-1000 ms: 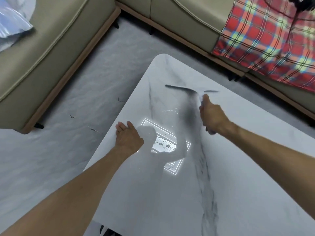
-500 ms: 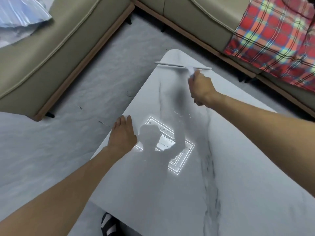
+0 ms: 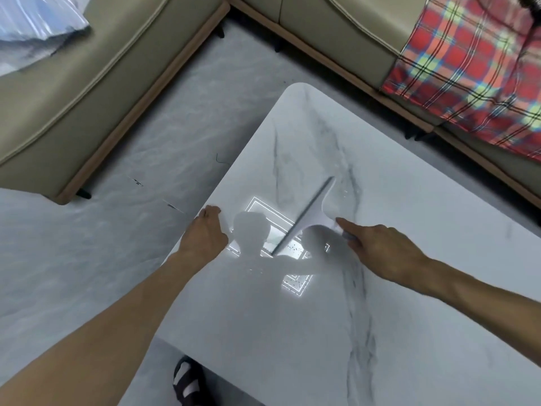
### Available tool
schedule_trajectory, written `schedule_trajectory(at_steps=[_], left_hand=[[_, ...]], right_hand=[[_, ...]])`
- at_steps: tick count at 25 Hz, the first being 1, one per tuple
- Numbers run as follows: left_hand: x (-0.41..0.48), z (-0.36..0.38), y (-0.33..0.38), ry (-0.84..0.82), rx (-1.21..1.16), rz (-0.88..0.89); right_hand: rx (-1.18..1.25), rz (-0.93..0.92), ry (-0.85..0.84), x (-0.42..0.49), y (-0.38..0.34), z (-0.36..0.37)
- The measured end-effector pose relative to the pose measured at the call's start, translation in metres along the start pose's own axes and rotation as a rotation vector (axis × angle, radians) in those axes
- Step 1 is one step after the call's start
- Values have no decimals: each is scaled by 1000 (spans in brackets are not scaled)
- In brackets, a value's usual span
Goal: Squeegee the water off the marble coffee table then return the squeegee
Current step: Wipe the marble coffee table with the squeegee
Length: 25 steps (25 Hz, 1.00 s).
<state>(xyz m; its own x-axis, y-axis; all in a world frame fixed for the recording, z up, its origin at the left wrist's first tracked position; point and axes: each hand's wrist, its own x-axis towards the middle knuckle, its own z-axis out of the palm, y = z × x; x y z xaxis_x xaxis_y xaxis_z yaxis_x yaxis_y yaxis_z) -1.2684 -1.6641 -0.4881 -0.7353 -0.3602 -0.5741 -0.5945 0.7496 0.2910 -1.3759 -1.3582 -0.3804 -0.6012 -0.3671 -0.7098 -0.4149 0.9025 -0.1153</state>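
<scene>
The white marble coffee table (image 3: 409, 288) fills the lower right of the head view. My right hand (image 3: 377, 247) grips the handle of a white squeegee (image 3: 314, 210), forefinger stretched along it. Its blade lies slanted on the tabletop, running from the table's middle down toward small water droplets (image 3: 292, 249) that glint in a bright reflected light patch. My left hand (image 3: 205, 232) rests on the table's left edge, its fingertips curled over the rim.
A beige sofa (image 3: 87, 92) wraps round the left and far sides, with a red plaid blanket (image 3: 468, 60) at the top right and a plastic bag (image 3: 35, 27) at the top left. Grey floor lies between sofa and table. My sandalled foot (image 3: 187, 382) shows below the table's near edge.
My right hand has pulled the squeegee from the table's far corner back toward me into the middle, and turned the blade from level to slanted. My left hand stayed on the edge.
</scene>
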Motion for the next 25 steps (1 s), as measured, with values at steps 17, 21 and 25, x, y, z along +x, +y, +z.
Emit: schedule_trajectory(at_steps=[17,21,25], left_hand=[[-65,-1,-87,165,-145,-144],[-87,-4,-103,228,-208,-232],[-105,-1,-133,239,-324,-293]], right_hand=[[-72,-157,29,-17,-54,52],[26,-248,63,-17,-78,40],[160,-285,151,23,-175,58]])
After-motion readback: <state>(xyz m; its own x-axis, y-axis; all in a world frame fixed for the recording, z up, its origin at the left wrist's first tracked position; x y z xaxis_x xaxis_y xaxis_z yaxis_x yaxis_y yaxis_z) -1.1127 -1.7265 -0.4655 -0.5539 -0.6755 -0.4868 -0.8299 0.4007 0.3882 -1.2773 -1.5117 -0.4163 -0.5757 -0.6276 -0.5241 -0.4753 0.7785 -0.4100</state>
